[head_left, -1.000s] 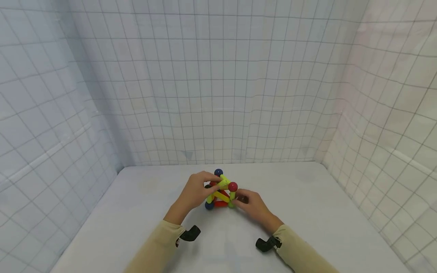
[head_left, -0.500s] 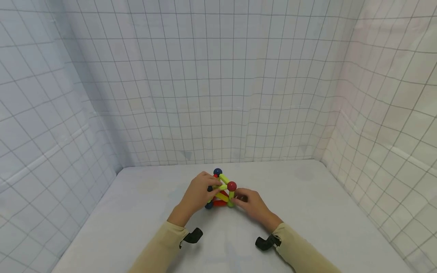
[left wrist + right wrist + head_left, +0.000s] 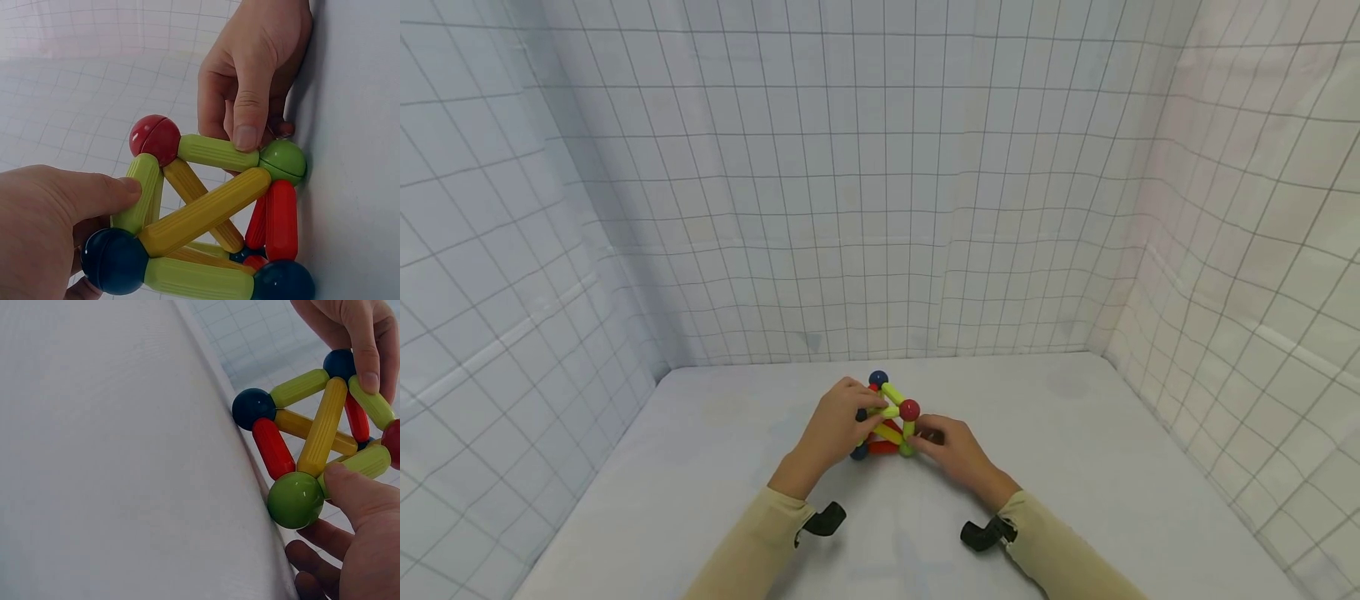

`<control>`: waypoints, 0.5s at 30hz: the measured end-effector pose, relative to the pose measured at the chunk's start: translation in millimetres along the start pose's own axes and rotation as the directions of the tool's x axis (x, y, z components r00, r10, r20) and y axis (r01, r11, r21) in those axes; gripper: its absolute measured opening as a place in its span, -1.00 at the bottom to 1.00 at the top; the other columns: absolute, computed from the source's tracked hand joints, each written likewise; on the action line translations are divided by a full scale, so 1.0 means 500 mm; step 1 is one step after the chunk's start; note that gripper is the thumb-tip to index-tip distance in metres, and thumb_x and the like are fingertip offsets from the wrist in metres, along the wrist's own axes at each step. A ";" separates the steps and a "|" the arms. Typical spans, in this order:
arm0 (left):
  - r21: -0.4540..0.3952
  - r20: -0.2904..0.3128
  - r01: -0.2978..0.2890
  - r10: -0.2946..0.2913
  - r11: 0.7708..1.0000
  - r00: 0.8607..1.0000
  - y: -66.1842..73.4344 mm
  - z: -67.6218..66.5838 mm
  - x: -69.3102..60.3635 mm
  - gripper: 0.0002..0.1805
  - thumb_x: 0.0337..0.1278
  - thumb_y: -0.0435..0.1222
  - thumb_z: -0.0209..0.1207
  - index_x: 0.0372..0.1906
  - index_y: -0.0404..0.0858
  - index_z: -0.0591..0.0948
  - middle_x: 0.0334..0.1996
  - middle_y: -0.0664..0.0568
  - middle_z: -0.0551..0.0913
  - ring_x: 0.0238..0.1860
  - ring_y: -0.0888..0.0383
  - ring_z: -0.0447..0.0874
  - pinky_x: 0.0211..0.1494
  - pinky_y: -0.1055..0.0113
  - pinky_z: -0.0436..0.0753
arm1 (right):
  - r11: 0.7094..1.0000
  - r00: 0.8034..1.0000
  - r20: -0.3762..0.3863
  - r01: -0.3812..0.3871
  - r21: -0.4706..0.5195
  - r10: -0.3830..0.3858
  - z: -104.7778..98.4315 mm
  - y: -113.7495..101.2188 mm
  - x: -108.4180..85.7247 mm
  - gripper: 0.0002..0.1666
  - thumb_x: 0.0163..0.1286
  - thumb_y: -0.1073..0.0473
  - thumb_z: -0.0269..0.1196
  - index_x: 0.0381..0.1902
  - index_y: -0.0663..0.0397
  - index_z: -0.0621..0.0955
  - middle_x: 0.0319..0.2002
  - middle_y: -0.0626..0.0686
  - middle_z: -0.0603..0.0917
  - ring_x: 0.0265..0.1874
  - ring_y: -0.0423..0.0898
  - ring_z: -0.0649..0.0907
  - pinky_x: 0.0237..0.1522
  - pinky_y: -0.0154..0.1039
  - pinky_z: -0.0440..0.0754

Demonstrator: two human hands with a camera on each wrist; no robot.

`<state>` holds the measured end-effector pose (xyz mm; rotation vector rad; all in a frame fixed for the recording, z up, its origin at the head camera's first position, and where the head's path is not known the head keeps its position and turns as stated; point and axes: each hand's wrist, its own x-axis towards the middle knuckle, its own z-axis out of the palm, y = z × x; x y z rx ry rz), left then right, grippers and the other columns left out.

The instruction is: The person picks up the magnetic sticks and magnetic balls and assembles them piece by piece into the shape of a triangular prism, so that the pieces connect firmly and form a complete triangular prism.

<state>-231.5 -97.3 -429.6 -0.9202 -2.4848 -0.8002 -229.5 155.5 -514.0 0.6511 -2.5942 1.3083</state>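
A frame of coloured toy rods and balls stands upright on the white table, between both hands. My left hand (image 3: 837, 421) pinches the top yellow-green rod (image 3: 142, 194) between thumb and fingers. That rod runs from a dark blue ball (image 3: 114, 260) to the red ball (image 3: 155, 140). Lower on the right, my right hand (image 3: 957, 450) holds the upright yellow-green rod (image 3: 219, 152) just above the green ball (image 3: 295, 500), its thumb lying along the rod. Diagonal yellow rods (image 3: 324, 427) and red rods (image 3: 273, 448) join the other balls. Fingers partly hide the far side.
The white table (image 3: 1060, 467) spreads around the frame. Gridded white cloth (image 3: 880, 208) rises behind it and along both sides. Black wrist mounts (image 3: 825, 518) sit at the cuffs of the beige sleeves (image 3: 752, 542).
The top rod in my left hand has swung down, from tilted to lying between the dark blue and red balls. My left hand shifted slightly right; the right hand stays nearly still.
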 end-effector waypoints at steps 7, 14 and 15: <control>-0.033 0.017 0.017 -0.016 0.999 1.000 0.000 0.012 -0.004 -0.83 0.26 -0.32 0.54 -0.07 -0.17 0.89 -0.15 0.07 0.80 0.04 0.03 0.61 0.13 0.09 0.72 | 1.000 1.000 -0.003 -0.014 0.011 0.014 0.000 0.011 -0.014 -0.82 0.52 0.00 0.45 0.02 -0.23 0.77 -0.24 -0.27 0.71 -0.25 -0.19 0.65 -0.13 -0.21 0.64; -0.048 0.002 0.007 -0.007 0.999 1.000 0.000 0.021 -0.010 -0.81 0.25 -0.33 0.55 -0.06 -0.21 0.87 -0.12 0.04 0.79 0.02 0.04 0.61 0.10 0.08 0.73 | 1.000 1.000 -0.003 0.014 0.011 -0.014 0.008 0.027 -0.021 -0.83 0.53 0.02 0.45 0.02 -0.25 0.76 -0.17 -0.25 0.75 -0.20 -0.20 0.68 -0.09 -0.22 0.67; -0.055 -0.005 0.008 -0.008 0.998 1.000 0.000 0.019 -0.012 -0.79 0.26 -0.31 0.55 -0.04 -0.22 0.86 -0.09 0.03 0.79 0.03 0.03 0.62 0.12 0.08 0.73 | 1.000 1.000 0.000 0.020 0.009 -0.020 0.008 0.027 -0.022 -0.84 0.54 0.03 0.45 0.03 -0.26 0.76 -0.16 -0.25 0.75 -0.19 -0.20 0.69 -0.09 -0.21 0.68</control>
